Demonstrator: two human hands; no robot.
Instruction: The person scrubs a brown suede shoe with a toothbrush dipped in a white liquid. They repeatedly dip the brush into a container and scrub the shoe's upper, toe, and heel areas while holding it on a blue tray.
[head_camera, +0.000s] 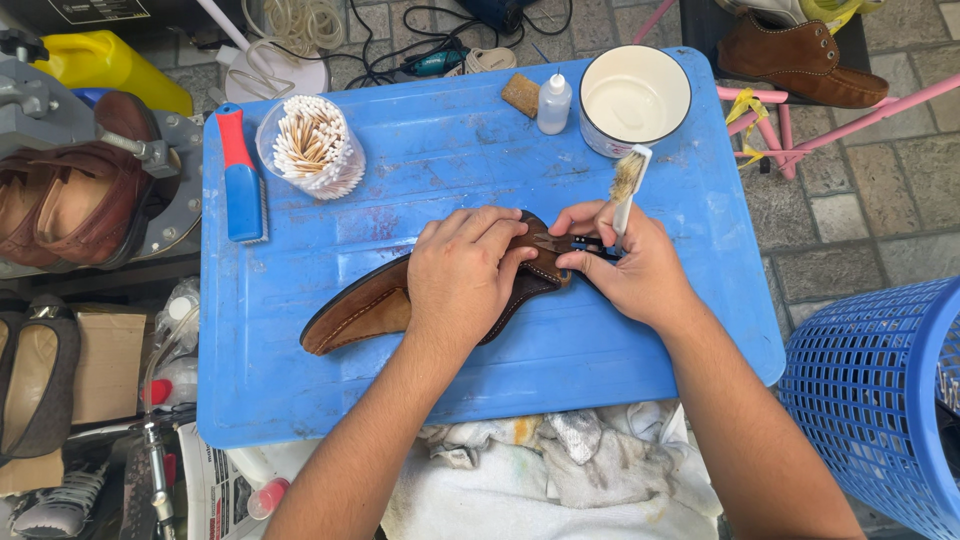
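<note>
A brown suede shoe (360, 310) lies on its side across a blue plastic board (450, 160). My left hand (462, 275) presses down on the shoe's middle, fingers spread over its upper. My right hand (630, 265) grips a white-handled brush (628, 185) whose worn bristles point up and away. The same hand's thumb and fingers pinch the shoe's opening edge, where a small dark blue part shows.
On the board: a white bowl of pale liquid (634, 98), a small dropper bottle (554, 103), a cup of cotton swabs (312, 145), a red-and-blue brush (240, 185). Brown shoes (80, 200) sit left, another (800, 60) top right. Blue basket (880, 390) right; white cloths (540, 470) lie below.
</note>
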